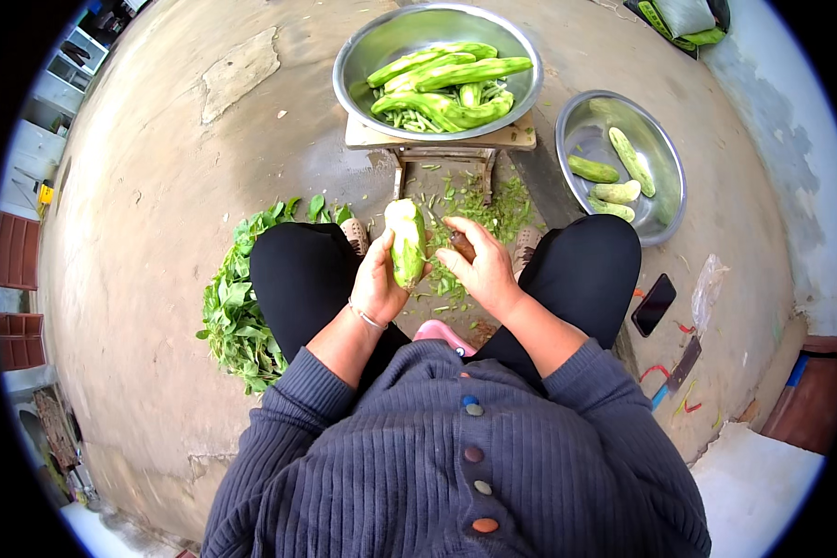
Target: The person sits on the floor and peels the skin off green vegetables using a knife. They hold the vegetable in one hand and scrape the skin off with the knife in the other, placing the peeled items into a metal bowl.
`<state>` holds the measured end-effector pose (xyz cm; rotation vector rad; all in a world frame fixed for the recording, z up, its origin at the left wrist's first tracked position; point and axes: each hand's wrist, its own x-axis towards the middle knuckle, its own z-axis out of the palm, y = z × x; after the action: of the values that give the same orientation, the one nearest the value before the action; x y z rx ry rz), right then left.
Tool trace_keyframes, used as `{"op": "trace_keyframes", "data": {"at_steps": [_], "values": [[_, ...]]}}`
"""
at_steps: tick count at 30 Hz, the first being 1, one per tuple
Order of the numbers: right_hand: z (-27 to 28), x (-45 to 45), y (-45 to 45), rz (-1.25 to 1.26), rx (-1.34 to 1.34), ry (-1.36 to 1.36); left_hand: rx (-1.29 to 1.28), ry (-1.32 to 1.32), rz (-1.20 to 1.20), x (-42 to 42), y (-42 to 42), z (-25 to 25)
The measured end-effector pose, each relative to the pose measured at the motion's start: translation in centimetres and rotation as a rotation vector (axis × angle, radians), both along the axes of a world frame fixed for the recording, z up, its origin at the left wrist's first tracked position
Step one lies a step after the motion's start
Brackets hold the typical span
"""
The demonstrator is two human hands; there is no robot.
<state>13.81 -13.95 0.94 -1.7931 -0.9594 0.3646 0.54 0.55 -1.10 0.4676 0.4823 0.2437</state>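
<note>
My left hand (380, 282) is closed around a pale green, partly peeled cucumber (407, 245), held upright between my knees. Just to its right, my right hand (485, 268) grips a small tool by its brown handle (462, 245); a thin metal part points toward the cucumber, its exact kind unclear. Beyond my hands, a large steel basin (352, 108) holds long peeled green gourds (471, 73) over cut green pieces. A smaller steel basin (673, 209) at the right contains several unpeeled cucumbers (631, 160).
The large basin rests on a low wooden stool (363, 139). Green peelings (492, 206) litter the concrete floor. Leafy greens (240, 307) lie beside my left knee. At the right are a phone (654, 305), a plastic bag (708, 289) and a cleaver-like blade (684, 363).
</note>
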Motion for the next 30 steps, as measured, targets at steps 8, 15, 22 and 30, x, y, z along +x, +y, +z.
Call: {"op": "trace_keyframes", "data": {"at_steps": [8,15,22,30], "values": [[-3.2,-1.0,0.8,0.015,0.12,0.51,0.037,0.095,-0.021,-0.1,-0.7,-1.5],[0.0,0.7,0.2,-0.077,-0.003,-0.216,-0.21,0.068,0.063,0.2,-0.2,0.8],[1.1,-0.6,-0.1,0.189,0.1,-0.606,-0.184,0.116,0.066,0.0,0.0,0.4],[0.6,0.0,0.1,0.038,-0.034,-0.682,-0.15,0.125,-0.016,0.1,-0.3,0.7]]}}
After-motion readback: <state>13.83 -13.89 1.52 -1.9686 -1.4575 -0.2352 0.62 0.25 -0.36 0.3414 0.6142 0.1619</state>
